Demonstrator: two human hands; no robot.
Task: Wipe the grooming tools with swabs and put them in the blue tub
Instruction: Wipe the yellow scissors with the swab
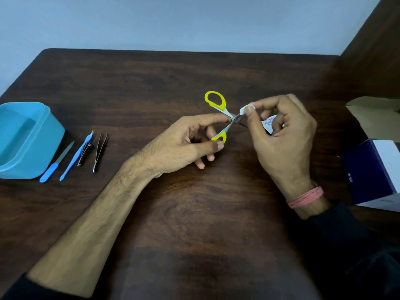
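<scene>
The left hand (181,146) holds the small yellow-handled scissors (223,120) above the centre of the counter (151,83): its index finger presses near the pivot, and its thumb and other fingers (218,145) are curled around the lower handle loop. The scissor blades are spread apart; the upper loop stands free at 12 o'clock from the pivot. The right hand (279,137) pinches a white swab (244,109) between thumb and index finger, and the swab is folded around one blade, at 2 o'clock from the pivot. The remaining right fingers are curled over a small printed wrapper (268,123) held in the palm. A pink thread band (305,197) circles the right wrist.

At 9 o'clock from the hands, well apart, four tools lie side by side on the counter: tweezers (100,152), then a nail clipper (85,153) just beside a blue-handled pick (75,156), whether touching cannot be told, then a blue-handled nail file (56,163). The blue tub (43,144) sits at the counter's left edge, just beside the nail file, open on top.

At 3 o'clock, a dark blue and white box (374,169) sits at the right edge, with a pale open carton flap (376,118) behind it.
</scene>
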